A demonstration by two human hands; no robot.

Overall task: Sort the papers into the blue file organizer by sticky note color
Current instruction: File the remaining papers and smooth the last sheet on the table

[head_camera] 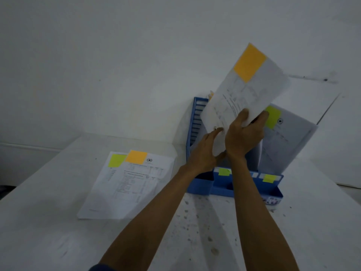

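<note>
Holding the orange-tagged paper (pixel 246 90) up over the blue file organizer (pixel 197 122) at the far right of the table (pixel 48 222), I have both hands clamped on its lower end; the right hand (pixel 244 137) pinches it with the thumb in front and the fingers behind, while the left hand (pixel 205 151) grips the lower left edge to steady it; I judge the sheet is tilted, top leaning right, so its bottom edge can be aimed down into a slot; its orange sticky note (pixel 250 62) sits at the top corner, well clear of my grip, so the colour stays readable; a paper with a yellow-green note (pixel 289 137) already stands in the right-hand compartment, leaning right, just behind my right hand, and I think it could snag the sheet if I drift that way; yellow-green tabs (pixel 223 171) mark the near rim of the organizer, though my arms hide part of that rim, so I cannot tell which slot carries an orange label; to the left, well apart, two more sheets (pixel 127 184) lie flat and overlapped on the table, one orange-tagged on top, one yellow-green beneath, not yet sorted.
</note>
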